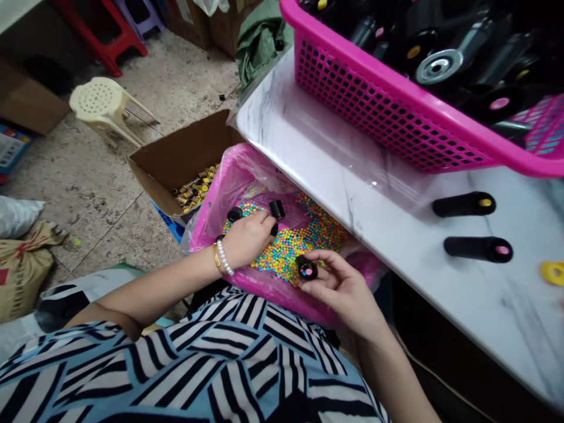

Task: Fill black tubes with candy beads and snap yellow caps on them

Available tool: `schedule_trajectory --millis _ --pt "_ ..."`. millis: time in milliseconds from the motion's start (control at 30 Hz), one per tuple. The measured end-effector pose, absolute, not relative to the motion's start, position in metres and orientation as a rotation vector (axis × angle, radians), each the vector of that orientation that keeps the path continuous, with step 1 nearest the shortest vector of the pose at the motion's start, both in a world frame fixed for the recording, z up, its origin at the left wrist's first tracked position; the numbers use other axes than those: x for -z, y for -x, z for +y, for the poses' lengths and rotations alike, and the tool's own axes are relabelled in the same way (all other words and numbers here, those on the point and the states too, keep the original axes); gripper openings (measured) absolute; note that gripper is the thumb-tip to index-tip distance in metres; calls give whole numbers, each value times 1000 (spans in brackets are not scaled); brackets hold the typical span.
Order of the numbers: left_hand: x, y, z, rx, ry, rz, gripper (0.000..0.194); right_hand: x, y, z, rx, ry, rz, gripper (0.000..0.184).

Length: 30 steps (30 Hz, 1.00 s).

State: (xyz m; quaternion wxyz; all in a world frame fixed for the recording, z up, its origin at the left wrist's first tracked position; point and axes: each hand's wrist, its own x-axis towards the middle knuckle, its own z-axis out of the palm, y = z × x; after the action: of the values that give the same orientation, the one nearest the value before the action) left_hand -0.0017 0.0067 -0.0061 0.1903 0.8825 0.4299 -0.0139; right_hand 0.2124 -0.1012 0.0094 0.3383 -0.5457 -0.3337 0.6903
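My right hand (341, 288) holds a small black cylinder (306, 268) between thumb and fingertips, its end, with coloured beads showing in it, turned up toward me. It sits just over the near edge of the pink tub (229, 170), which is lined with clear plastic and filled with tiny coloured beads (304, 235). My left hand (247, 238), with a pearl bracelet (224, 258) at the wrist, is down in the tub to the left, fingers pinched narrow on the beads; I cannot tell what they grip. Two more black cylinders (277, 208) lie on the beads just beyond it. On the marble desk (352, 176) to the right lie two long black tubes (463, 204), with a pink basket (374, 111) of black parts farther back. A cardboard box (176, 158) stands on the floor at far left.
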Motion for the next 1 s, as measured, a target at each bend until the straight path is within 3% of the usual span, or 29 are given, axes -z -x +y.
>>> schedule_trajectory --millis 133,200,267,467,667,733,867,1000 --pt "2 -1 1 57 -2406 1056 20 -3 -208 -106 -1019 1765 -1564 27" --pt "1 -2 -2 83 -2395 1041 21 4 -209 -108 -641 1804 -1861 25" --pt "0 -2 -3 98 -2392 1046 21 10 -213 -109 -481 1767 -2002 26" --pt "-1 -1 -3 93 -2377 1056 24 9 -218 -108 -417 1737 -1987 25" --pt "1 1 -2 -105 -2311 977 24 -1 -212 -108 -1235 1555 -1399 28" --pt "3 2 -2 -177 -2294 932 25 -6 -212 -113 -1332 1508 -1241 31" --pt "10 5 -3 -234 -2286 867 24 -28 -223 -129 -1087 1573 -1426 34" --pt "9 8 -5 -331 -2300 791 20 -60 -248 -149 -560 1768 -1534 36"
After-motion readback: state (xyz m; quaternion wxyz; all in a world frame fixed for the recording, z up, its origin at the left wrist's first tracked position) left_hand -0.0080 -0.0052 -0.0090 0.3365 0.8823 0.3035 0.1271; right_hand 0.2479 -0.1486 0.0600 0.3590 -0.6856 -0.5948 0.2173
